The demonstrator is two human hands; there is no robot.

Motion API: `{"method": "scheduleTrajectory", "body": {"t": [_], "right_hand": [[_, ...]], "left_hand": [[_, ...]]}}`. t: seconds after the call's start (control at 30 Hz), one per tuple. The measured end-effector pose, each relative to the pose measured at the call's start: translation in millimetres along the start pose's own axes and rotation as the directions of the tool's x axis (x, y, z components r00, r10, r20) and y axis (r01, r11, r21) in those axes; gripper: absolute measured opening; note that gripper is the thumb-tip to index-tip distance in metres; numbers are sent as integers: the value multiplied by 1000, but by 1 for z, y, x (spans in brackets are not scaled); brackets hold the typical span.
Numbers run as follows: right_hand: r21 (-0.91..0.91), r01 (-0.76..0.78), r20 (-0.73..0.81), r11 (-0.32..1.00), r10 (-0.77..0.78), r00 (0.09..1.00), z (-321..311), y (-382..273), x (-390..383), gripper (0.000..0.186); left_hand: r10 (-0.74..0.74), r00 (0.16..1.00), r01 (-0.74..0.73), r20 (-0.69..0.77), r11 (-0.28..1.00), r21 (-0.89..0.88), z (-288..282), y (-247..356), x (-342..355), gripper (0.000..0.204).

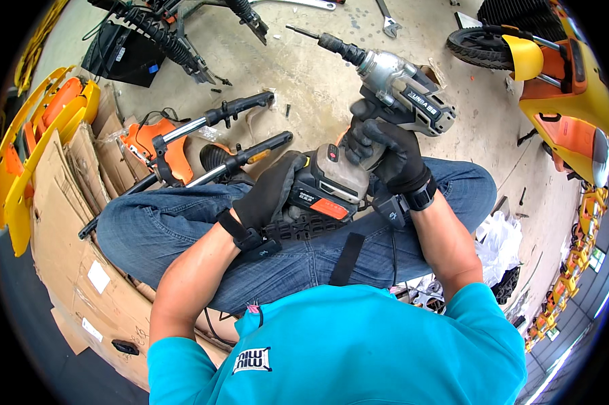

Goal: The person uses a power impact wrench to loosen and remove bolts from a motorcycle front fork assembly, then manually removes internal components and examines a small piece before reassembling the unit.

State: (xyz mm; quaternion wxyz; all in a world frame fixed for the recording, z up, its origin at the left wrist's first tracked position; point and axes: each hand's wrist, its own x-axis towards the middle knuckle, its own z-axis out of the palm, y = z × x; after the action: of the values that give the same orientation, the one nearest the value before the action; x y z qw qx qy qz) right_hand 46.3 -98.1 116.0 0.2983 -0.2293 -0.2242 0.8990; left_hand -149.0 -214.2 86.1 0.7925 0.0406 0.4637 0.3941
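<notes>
A grey and black cordless impact wrench (393, 81) lies tilted above my lap, its long socket and bit pointing to the far left. My right hand (393, 152), in a black glove, is closed round its handle. The tool's battery (331, 182), black with an orange label, sits at the near end of the handle. My left hand (272, 192), also gloved, is closed on the left side of this battery; part of its fingers is hidden beneath. Just beyond my left hand lies a front fork (240, 106) with black and chrome tubes.
An orange plastic panel (159, 145) lies by the fork. Flattened cardboard (68, 202) and yellow body panels (17, 182) are at left. A yellow scooter (561, 101) stands far right. An adjustable wrench (390, 25) and loose bolts lie on the floor. White plastic bags (499, 246) sit beside my right knee.
</notes>
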Motion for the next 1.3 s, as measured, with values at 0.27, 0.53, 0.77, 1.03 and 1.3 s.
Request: {"method": "scheduleTrajectory", "body": {"t": [0.27,0.53,0.77,1.03,1.3], "right_hand": [[-479,29,-104,877,-89,991,8,8,12,48],[-235,-116,-175,965,75,982,-18,11,24,32],[-362,23,-159,932,-86,984,0,10,21,35],[-682,1,-237,731,-222,946,-14,-9,7,26],[-309,187,-287,932,-279,916,-38,-24,14,24]], "left_hand": [[84,992,-100,97,980,171,-11,22,-8,35],[49,998,-49,41,999,-8,2,1,-8,45],[36,999,-34,13,990,-138,12,8,-9,35],[287,958,-287,-5,958,-7,-21,21,-21,41],[426,886,-454,-184,878,-152,-10,76,-27,40]]}}
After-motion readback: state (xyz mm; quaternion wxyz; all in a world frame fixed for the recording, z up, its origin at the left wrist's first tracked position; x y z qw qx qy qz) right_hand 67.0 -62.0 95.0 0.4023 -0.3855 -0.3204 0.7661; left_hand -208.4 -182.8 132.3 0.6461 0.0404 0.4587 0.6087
